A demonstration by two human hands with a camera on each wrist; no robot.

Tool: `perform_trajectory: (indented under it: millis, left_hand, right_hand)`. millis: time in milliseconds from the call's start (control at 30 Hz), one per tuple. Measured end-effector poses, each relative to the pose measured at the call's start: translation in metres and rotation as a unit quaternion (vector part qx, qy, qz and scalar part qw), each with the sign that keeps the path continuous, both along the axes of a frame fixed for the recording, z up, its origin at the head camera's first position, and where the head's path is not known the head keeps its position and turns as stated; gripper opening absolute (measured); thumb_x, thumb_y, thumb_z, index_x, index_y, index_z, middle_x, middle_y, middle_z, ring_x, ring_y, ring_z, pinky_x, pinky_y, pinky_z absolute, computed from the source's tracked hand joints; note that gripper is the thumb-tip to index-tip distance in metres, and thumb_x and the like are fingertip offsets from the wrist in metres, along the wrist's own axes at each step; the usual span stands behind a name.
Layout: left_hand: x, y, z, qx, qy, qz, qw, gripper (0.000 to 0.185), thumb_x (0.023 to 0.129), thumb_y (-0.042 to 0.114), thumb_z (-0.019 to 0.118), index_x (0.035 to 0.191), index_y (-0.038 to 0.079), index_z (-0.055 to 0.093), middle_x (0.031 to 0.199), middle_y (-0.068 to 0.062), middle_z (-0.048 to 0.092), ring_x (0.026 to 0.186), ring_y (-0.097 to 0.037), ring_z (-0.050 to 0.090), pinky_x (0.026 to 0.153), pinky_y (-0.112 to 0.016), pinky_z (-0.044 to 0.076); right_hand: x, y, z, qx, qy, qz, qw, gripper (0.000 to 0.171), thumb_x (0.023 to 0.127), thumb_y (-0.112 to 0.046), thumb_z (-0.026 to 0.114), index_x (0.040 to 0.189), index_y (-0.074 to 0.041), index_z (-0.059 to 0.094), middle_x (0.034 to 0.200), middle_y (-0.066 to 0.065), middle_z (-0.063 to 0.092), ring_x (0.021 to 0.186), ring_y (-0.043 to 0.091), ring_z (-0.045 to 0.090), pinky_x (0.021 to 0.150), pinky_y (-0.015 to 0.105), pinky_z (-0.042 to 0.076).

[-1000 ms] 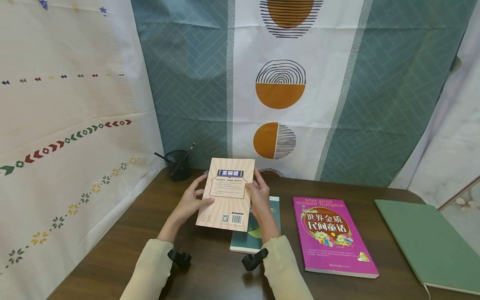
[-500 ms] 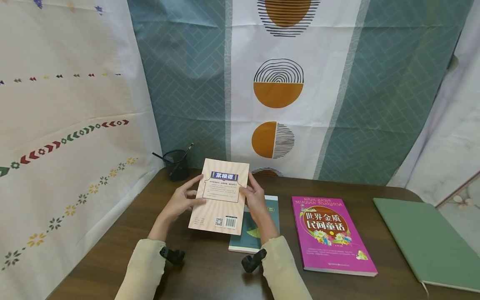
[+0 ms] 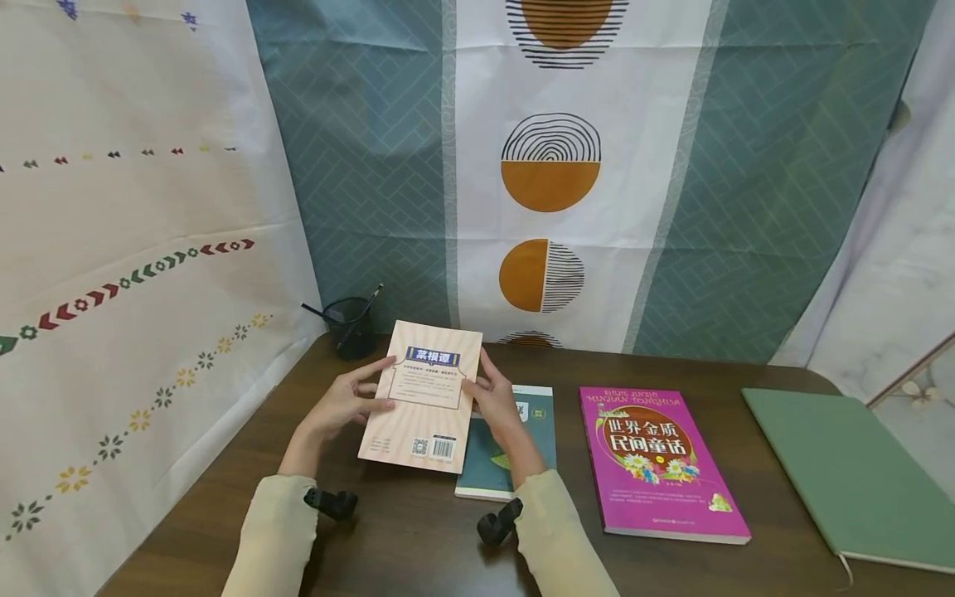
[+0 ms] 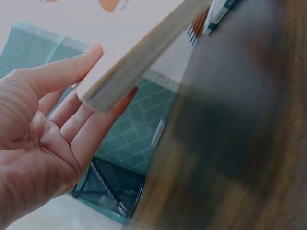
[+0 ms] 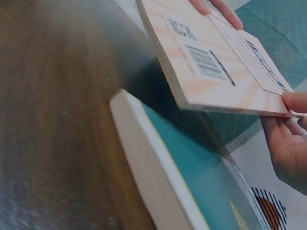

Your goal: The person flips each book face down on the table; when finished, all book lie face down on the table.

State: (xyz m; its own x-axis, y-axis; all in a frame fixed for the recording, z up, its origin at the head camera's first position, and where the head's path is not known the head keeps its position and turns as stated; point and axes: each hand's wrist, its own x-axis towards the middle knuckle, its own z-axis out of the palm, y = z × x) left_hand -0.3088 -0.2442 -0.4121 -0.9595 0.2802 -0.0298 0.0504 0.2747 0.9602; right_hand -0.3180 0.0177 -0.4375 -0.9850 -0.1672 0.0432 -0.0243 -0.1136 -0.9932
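The peach book (image 3: 423, 396) is up in the air, just above the brown table (image 3: 418, 539). It does not touch the table. Its back cover faces up, with the bar code near the person. Its long side runs away from the person, and it leans a little to the left at the bottom.

The book sits right between the two hands, so both are just as near to it. The left hand (image 3: 339, 406) holds the left edge. Its thumb lies on top of the cover and its fingers (image 4: 84, 129) go under the book, spread out and almost straight. The right hand (image 3: 496, 406) holds the right edge in the same way, thumb on top and fingers below. Neither hand is closed tight; each one pinches the book softly.

A teal book (image 3: 515, 448) lies flat on the table just under the right side of the peach book. A pink book (image 3: 656, 464) lies to the right of it. A green notebook (image 3: 850, 481) is farther right. A black pen cup (image 3: 352, 327) stands at the back of the table.
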Motion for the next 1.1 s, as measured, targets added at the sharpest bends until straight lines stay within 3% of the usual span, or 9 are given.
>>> perform_trajectory:
  millis: [233, 400, 567, 767, 1100]
  left_hand:
    - [0.003, -0.018, -0.007, 0.013, -0.017, 0.016, 0.9996, 0.083, 0.083, 0.003, 0.073, 0.153, 0.014, 0.032, 0.107, -0.010, 0.074, 0.077, -0.019, 0.072, 0.066, -0.035, 0.060]
    - [0.004, -0.021, -0.013, 0.024, -0.026, 0.029, 0.9989, 0.082, 0.083, 0.004, 0.073, 0.153, 0.013, 0.032, 0.104, -0.006, 0.075, 0.078, -0.017, 0.072, 0.067, -0.034, 0.060]
    - [0.004, -0.022, -0.013, 0.030, -0.029, 0.042, 0.9983, 0.080, 0.084, 0.004, 0.073, 0.153, 0.012, 0.033, 0.107, -0.009, 0.075, 0.079, -0.016, 0.072, 0.069, -0.034, 0.060]
    - [0.002, -0.028, -0.019, 0.026, -0.052, 0.051, 0.9970, 0.080, 0.084, 0.003, 0.072, 0.153, 0.012, 0.032, 0.110, -0.013, 0.073, 0.081, -0.016, 0.071, 0.070, -0.033, 0.060]
    - [-0.005, -0.028, -0.027, 0.010, -0.071, 0.073, 0.9948, 0.080, 0.081, 0.001, 0.074, 0.151, 0.012, 0.036, 0.118, -0.021, 0.069, 0.083, -0.016, 0.069, 0.072, -0.031, 0.058]
  right_hand:
    - [0.002, -0.011, -0.009, 0.017, 0.006, 0.041, 0.999, 0.077, 0.097, -0.007, 0.054, 0.158, -0.024, 0.009, 0.133, 0.023, 0.059, 0.105, 0.022, 0.068, 0.085, 0.038, 0.058]
    - [0.004, -0.015, -0.013, 0.021, 0.000, 0.066, 0.998, 0.082, 0.096, -0.003, 0.052, 0.158, -0.023, 0.003, 0.136, 0.022, 0.058, 0.114, 0.027, 0.065, 0.084, 0.033, 0.056]
    - [0.004, -0.020, -0.016, 0.042, 0.022, 0.061, 0.997, 0.083, 0.093, 0.000, 0.054, 0.158, -0.014, 0.005, 0.133, 0.025, 0.059, 0.106, 0.023, 0.065, 0.079, 0.028, 0.051]
    - [0.005, -0.027, -0.019, 0.068, 0.024, 0.051, 0.996, 0.085, 0.089, 0.001, 0.059, 0.157, -0.011, 0.010, 0.128, 0.025, 0.062, 0.097, 0.017, 0.064, 0.081, 0.026, 0.050]
    - [0.004, -0.031, -0.032, 0.065, 0.003, 0.047, 0.997, 0.086, 0.083, 0.007, 0.060, 0.156, -0.005, 0.017, 0.136, 0.025, 0.056, 0.116, 0.031, 0.061, 0.080, 0.026, 0.050]
